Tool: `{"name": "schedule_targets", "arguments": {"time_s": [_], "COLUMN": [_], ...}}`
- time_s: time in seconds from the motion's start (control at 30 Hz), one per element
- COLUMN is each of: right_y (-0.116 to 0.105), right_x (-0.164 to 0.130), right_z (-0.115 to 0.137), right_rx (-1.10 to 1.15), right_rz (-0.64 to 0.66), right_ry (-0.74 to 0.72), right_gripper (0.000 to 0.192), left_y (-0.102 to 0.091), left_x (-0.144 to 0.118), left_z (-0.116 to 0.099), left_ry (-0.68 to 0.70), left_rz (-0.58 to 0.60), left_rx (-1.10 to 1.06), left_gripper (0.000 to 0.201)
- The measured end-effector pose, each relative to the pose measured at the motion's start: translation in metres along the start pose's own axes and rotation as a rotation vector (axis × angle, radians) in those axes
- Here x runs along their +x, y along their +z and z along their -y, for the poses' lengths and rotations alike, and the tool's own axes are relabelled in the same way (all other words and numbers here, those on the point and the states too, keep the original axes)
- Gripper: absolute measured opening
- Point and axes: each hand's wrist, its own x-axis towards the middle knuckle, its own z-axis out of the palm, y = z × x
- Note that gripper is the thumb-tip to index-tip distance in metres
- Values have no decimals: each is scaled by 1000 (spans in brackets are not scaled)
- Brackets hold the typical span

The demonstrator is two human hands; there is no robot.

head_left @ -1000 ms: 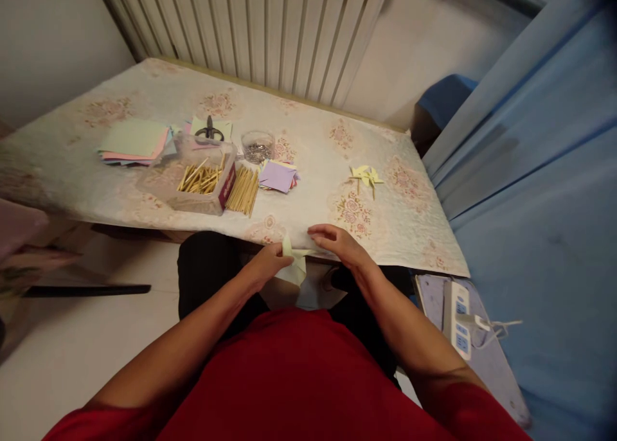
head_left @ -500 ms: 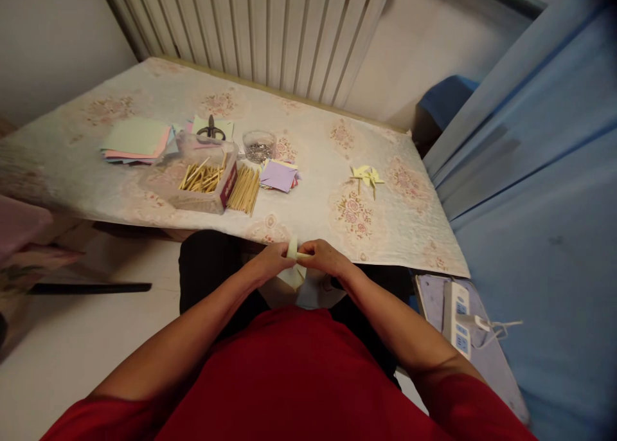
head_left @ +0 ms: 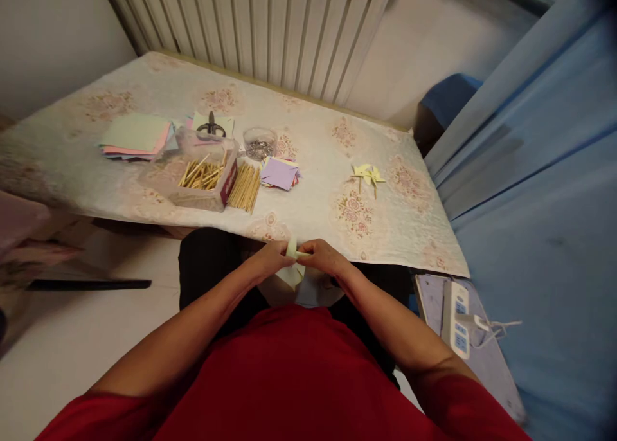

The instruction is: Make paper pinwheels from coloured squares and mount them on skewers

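Both hands, left hand [head_left: 270, 261] and right hand [head_left: 324, 257], pinch the pale yellow paper [head_left: 292, 270] shut at the table's near edge [head_left: 385, 256]; I'd crease slowly, corners lined up.

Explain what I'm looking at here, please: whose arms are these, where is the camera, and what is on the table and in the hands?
There is no machine here. The camera sits on a person's head and looks forward and down, so the two bare arms coming up from the bottom edge are that person's own. The left hand and right hand meet just below the near table edge, and together they pinch a small pale yellow folded paper over the lap. On the table, covered with a flowered cloth, lie a stack of coloured paper sheets, scissors, a clear box of wooden sticks with loose sticks beside it, a small clear cup of tiny metal bits, purple paper squares and finished yellow pinwheels. A power strip lies at lower right.
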Motion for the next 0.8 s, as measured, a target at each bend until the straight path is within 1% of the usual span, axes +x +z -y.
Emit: {"name": "schedule_targets", "arguments": {"time_s": [0.13,0.23,0.3,0.4,0.47,0.53,0.6,0.7,0.8], "right_y": [1,0,-2,-6,-8,-10,-11,-11,-11], "right_x": [0,-1,-1,0,1,3,5,6,6], "right_z": [-2,-2,-2,-5,-9,-14,-17,-20,-20], "right_rx": [6,53,108,191,240,302,370,448,496], "right_rz": [5,3,-14,-56,-79,-96,-108,-109,-108], "right_ry": [12,5,6,27,41,55,62,78,87], "right_gripper": [14,16,17,16,15,15,15,15,14], "left_y": [1,0,-3,-12,-17,-19,-17,-11,-4], "left_x": [2,-1,-6,-19,-29,-37,-41,-40,-35], "left_z": [2,-1,-2,2,9,17,24,28,27], "left_ry": [1,17,49,144,187,229,281,379,464], "left_rz": [10,-10,-44,-63,-41,-28,-32,-60,-111], "left_rx": [8,11,1,-57,-82,-39,66,263,371], "left_gripper": [16,16,27,59,65,61,51,40,34]}}
